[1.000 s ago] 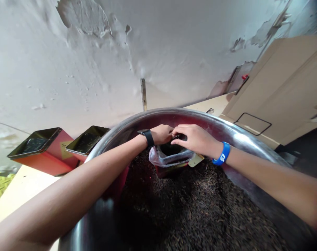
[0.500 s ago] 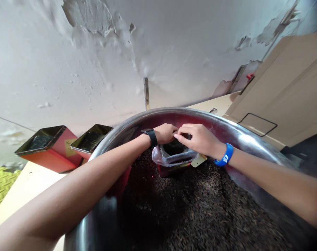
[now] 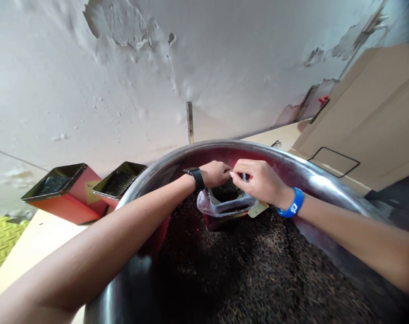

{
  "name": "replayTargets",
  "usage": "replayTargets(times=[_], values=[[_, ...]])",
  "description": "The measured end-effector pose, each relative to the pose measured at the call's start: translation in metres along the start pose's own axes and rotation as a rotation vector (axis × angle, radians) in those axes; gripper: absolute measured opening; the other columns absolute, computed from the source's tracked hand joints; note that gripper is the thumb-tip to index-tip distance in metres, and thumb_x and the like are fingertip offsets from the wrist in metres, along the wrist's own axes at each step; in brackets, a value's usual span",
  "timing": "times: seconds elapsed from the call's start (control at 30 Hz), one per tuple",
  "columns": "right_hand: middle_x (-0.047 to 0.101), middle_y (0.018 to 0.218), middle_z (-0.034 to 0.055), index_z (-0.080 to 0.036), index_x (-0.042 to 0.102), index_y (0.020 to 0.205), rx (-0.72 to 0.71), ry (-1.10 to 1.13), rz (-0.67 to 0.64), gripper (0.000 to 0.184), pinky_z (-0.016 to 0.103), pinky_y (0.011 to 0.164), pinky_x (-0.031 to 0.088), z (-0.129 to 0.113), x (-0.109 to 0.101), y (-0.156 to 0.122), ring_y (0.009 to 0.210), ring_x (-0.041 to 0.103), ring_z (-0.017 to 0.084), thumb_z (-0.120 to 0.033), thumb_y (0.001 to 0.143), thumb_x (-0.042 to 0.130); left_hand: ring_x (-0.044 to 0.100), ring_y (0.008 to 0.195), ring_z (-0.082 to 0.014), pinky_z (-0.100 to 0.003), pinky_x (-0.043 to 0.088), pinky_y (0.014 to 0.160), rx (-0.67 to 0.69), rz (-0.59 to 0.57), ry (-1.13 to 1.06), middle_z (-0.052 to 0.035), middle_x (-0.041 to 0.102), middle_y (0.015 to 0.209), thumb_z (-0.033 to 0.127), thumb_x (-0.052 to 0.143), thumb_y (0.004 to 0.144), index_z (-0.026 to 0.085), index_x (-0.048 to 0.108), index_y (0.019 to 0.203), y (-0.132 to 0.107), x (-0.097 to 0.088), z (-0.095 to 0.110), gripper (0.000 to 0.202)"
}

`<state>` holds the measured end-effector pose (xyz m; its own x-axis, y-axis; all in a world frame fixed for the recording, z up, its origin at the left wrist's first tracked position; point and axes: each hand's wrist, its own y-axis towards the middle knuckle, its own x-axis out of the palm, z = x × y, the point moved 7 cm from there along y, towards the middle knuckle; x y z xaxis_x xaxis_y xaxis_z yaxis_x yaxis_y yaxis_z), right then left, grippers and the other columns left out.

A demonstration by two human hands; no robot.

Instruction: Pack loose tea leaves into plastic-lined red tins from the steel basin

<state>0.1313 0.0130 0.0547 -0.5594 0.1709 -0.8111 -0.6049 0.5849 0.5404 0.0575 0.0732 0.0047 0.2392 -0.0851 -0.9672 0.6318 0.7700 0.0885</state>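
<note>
Your left hand point(image 3: 216, 174) and right hand point(image 3: 260, 182) meet at the fingertips; whether they grip the plastic liner point(image 3: 207, 204) cannot be told. The lined tin point(image 3: 221, 223) sits at their six o'clock. At nine, a red tin point(image 3: 67, 209) bears a yellow label point(image 3: 91, 193), its dark marks illegible.

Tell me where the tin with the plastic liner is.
In the head view, the plastic-lined tin is just right of centre, inside the metal basin among dark loose material, close to the left hand and right hand.
</note>
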Motion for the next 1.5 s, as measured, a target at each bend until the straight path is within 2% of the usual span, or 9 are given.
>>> replayTargets(times=[0.1,0.27,0.43,0.67,0.83,1.0,1.17,1.3,1.5], values=[[0.054,0.069,0.0018,-0.015,0.054,0.067,-0.058,0.206,-0.055,0.020,0.024,0.064,0.037,-0.033,-0.005,-0.005,0.065,0.047,0.010,-0.022,0.083,0.044,0.055,0.066,-0.0137,-0.022,0.034,0.054,-0.029,-0.038,-0.031,-0.0064,0.066,0.084,0.035,0.035,0.082,0.015,0.065,0.085,-0.002,0.000,0.002,0.036],[0.063,0.083,-0.0010,-0.020,0.063,0.082,-0.442,0.408,-0.647,0.018,0.021,0.065,0.038,-0.108,0.040,-0.052,0.074,0.055,0.009,-0.031,0.083,0.047,0.055,0.066,-0.0127,-0.022,0.035,0.058,-0.049,0.003,-0.084,-0.0047,0.066,0.083,0.044,0.029,0.086,0.018,0.065,0.089,-0.003,-0.002,0.000,0.045],[0.065,0.079,0.0018,-0.020,0.065,0.084,-0.532,0.198,-0.863,0.026,0.025,0.056,0.037,-0.110,0.091,-0.089,0.071,0.058,0.014,-0.038,0.082,0.046,0.056,0.068,-0.0132,-0.023,0.035,0.058,-0.053,0.010,-0.075,-0.0045,0.066,0.085,0.046,0.027,0.086,0.019,0.065,0.090,-0.002,0.001,-0.002,0.047],[0.063,0.094,0.0072,-0.020,0.050,0.117,-0.659,0.131,-1.150,0.044,0.025,0.064,0.045,-0.130,0.109,-0.116,0.076,0.059,0.017,-0.028,0.073,0.051,0.057,0.071,-0.0135,-0.022,0.036,0.060,-0.060,0.002,-0.070,-0.0047,0.066,0.088,0.044,0.028,0.086,0.019,0.065,0.091,-0.003,0.000,0.000,0.045],[0.063,0.082,0.0008,-0.023,0.044,0.070,-0.781,0.167,-1.120,0.024,0.023,0.057,0.047,-0.137,0.115,-0.134,0.066,0.059,0.014,-0.020,0.058,0.065,0.056,0.067,-0.0123,-0.022,0.035,0.059,-0.058,0.004,-0.058,-0.0045,0.066,0.085,0.043,0.029,0.087,0.018,0.065,0.091,-0.004,-0.001,0.001,0.044],[0.050,0.047,-0.0063,-0.020,0.022,0.048,-0.688,0.252,-1.126,0.046,0.022,0.040,0.040,-0.134,0.106,-0.130,0.047,0.054,0.013,-0.010,0.051,0.067,0.056,0.070,-0.0124,-0.021,0.036,0.060,-0.071,-0.003,-0.073,-0.0036,0.066,0.087,0.044,0.030,0.086,0.019,0.065,0.092,-0.004,0.000,0.000,0.044],[0.063,0.076,-0.0016,-0.020,0.056,0.078,-0.603,0.402,-1.021,0.019,0.017,0.063,0.046,-0.125,0.050,-0.076,0.071,0.058,0.011,-0.015,0.064,0.067,0.057,0.074,-0.0134,-0.021,0.038,0.062,-0.077,0.005,-0.104,-0.0042,0.066,0.090,0.044,0.030,0.086,0.019,0.064,0.095,-0.003,0.001,-0.001,0.043],[0.060,0.088,0.0018,-0.017,0.055,0.089,-0.226,0.464,-0.652,0.015,0.022,0.075,0.043,-0.073,0.011,-0.019,0.081,0.055,0.011,-0.011,0.076,0.053,0.055,0.068,-0.0134,-0.022,0.038,0.060,-0.052,-0.018,-0.138,-0.0068,0.066,0.084,0.041,0.031,0.086,0.014,0.065,0.090,-0.004,-0.001,0.002,0.043],[0.054,0.087,0.0039,-0.018,0.056,0.092,-0.092,0.168,-0.280,0.015,0.028,0.072,0.041,-0.005,0.014,-0.001,0.077,0.051,0.014,-0.015,0.079,0.048,0.057,0.068,-0.0147,-0.021,0.040,0.059,-0.038,-0.083,-0.036,-0.0074,0.065,0.082,0.027,0.050,0.075,0.012,0.064,0.085,-0.003,-0.001,0.000,0.023]])
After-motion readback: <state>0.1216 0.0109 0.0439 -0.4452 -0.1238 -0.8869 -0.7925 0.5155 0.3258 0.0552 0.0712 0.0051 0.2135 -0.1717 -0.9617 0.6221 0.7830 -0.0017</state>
